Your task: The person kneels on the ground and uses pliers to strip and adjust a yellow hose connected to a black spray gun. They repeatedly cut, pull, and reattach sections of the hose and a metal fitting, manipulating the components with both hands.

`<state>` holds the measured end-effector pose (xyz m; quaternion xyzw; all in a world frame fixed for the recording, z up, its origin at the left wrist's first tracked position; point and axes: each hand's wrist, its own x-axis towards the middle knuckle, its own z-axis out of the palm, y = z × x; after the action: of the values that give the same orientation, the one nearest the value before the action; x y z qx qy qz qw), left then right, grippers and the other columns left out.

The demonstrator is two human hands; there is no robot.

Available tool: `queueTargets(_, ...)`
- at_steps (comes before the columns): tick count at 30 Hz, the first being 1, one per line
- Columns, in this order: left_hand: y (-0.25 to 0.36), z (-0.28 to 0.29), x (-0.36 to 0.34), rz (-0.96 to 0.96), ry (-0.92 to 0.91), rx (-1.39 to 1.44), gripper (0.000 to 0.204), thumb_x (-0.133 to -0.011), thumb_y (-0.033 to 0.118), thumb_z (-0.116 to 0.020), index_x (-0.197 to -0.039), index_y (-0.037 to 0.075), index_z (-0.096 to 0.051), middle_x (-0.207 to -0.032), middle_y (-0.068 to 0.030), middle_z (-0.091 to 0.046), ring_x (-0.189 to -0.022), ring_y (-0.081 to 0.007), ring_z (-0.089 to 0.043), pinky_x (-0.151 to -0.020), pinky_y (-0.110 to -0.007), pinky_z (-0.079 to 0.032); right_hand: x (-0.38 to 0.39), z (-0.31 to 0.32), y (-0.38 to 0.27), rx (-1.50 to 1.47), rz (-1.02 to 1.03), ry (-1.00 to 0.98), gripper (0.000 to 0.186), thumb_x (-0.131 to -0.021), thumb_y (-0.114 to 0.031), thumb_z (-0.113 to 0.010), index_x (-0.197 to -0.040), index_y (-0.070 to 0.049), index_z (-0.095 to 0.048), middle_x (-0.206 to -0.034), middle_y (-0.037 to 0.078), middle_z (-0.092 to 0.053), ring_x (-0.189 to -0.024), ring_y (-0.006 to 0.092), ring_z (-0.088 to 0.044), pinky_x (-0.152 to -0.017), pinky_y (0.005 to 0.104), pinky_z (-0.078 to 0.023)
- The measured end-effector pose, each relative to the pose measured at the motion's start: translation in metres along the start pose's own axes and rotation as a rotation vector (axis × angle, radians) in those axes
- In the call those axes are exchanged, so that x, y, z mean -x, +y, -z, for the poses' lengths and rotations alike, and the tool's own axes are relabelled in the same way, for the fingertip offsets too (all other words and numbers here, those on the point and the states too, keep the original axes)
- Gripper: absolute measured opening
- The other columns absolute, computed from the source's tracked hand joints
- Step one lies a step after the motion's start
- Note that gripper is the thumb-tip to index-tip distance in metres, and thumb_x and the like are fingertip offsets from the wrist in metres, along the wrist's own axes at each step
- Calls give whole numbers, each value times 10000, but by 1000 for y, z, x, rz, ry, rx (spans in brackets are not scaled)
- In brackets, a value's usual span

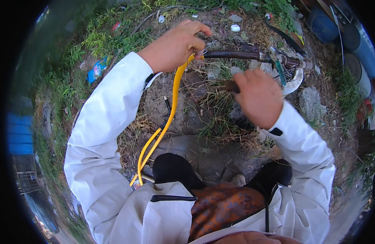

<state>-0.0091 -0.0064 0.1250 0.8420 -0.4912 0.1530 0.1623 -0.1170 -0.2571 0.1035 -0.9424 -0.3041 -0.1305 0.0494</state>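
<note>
A yellow hose (177, 87) runs up from beside my knees to the end of a dark metal pipe (232, 54). My left hand (177, 45) is closed around the hose where it meets the pipe, and a thin pale loop, perhaps wire, shows at the fingertips. Below the pipe is my right hand (258, 97), closed on a dark brown, narrow thing (230, 86); motion blur and the fingers hide its kind. Beyond that hand, a valve with a green handle (281, 73) sits on the pipe, close to a white curved piece (294, 82).
Grass, stones and dry stalks cover the uneven ground. A black strap-like strip (283, 35) lies beyond the pipe. Blue barrels (322, 25) stand at the far right. On the left are a blue wrapper (97, 70) and a blue panel (20, 133). A flat rock (195, 150) lies before my knees.
</note>
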Motion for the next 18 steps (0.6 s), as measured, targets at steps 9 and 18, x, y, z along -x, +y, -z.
queueTargets(9,-1,-2,4,18,19,-41,86,-783,-61,-629,-736,11,-622,-1278,-102,-558,-1088,-297,-533,-878,-394,-472,-67,20,43,612,138,72,82,-819,-151,-585,-882,-102,-602,-858,56,-603,-919,217,-561,-811,365,-407)
queueTargets(18,-1,-1,2,-20,35,-79,75,-773,-17,-679,-741,13,-619,-1276,-105,-560,-1100,-299,-529,-883,-405,-469,-120,-11,64,547,425,191,149,-856,-141,-555,-960,-128,-661,-925,48,-620,-997,186,-551,-871,346,-382)
